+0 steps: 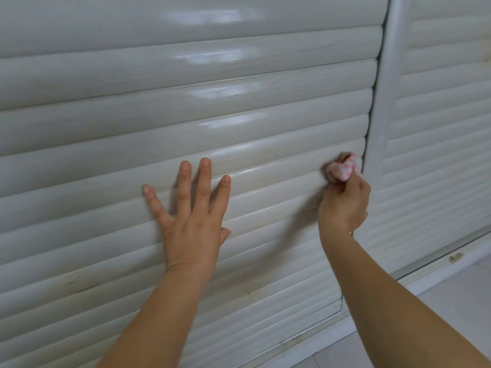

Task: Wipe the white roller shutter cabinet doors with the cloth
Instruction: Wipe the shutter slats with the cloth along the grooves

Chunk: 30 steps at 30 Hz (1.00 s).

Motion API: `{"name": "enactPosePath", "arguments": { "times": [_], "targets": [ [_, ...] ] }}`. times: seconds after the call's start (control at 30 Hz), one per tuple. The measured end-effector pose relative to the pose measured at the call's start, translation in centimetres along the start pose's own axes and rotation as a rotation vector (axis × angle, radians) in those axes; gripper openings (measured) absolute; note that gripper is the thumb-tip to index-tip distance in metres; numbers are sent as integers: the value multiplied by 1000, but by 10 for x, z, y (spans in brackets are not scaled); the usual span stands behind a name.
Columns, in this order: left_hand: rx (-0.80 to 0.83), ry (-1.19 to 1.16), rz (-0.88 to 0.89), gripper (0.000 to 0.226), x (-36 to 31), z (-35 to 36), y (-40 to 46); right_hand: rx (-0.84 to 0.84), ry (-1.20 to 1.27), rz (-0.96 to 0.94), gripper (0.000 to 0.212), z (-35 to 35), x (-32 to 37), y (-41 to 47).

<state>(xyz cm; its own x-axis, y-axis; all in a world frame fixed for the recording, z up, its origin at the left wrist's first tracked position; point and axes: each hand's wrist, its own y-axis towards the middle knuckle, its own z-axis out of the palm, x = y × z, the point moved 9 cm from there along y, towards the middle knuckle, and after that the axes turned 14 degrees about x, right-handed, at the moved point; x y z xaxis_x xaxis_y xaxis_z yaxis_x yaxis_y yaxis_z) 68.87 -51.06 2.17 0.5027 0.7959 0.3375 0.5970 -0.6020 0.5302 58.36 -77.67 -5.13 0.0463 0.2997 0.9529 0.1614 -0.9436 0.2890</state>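
A white roller shutter door of glossy horizontal slats fills most of the view. My left hand presses flat against its lower middle slats, fingers spread and straight. My right hand grips a small bunched pink-and-white cloth and holds it against a slat at the door's right edge, just beside the vertical white frame post. A second shutter door lies to the right of that post. The cloth and my fingertips look motion-blurred.
The cabinet's white bottom rail runs diagonally at lower right, with a pale tiled floor below it. Brownish stains mark some lower slats. A small dark mark sits on the rail.
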Motion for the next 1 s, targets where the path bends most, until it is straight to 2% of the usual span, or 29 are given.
{"name": "enactPosePath", "arguments": {
  "times": [0.07,0.23,0.37,0.47,0.53,0.6,0.67,0.87,1.0],
  "targets": [
    [-10,-5,-2,110,0,-1,0,21,-109,-8,43,11,3,-25],
    [-30,-24,-15,105,0,-3,-1,178,-83,-117,45,47,4,-87],
    [-53,-18,-17,100,0,-5,-1,353,-215,-444,44,75,20,-149],
    [-33,4,-15,106,0,-5,-1,310,-291,-606,42,70,23,-141],
    [-16,19,-10,109,1,-3,-1,269,-311,-639,41,59,22,-124],
    [-6,20,-7,108,1,-2,0,208,-283,-553,41,45,13,-100],
    [2,24,-10,108,1,-2,0,162,-234,-364,41,32,-6,-71],
    [13,31,-2,108,2,1,0,79,-172,-2,28,3,-42,-9],
    [36,53,6,107,4,2,-1,-36,319,305,10,-6,-77,7]
  ]
}}
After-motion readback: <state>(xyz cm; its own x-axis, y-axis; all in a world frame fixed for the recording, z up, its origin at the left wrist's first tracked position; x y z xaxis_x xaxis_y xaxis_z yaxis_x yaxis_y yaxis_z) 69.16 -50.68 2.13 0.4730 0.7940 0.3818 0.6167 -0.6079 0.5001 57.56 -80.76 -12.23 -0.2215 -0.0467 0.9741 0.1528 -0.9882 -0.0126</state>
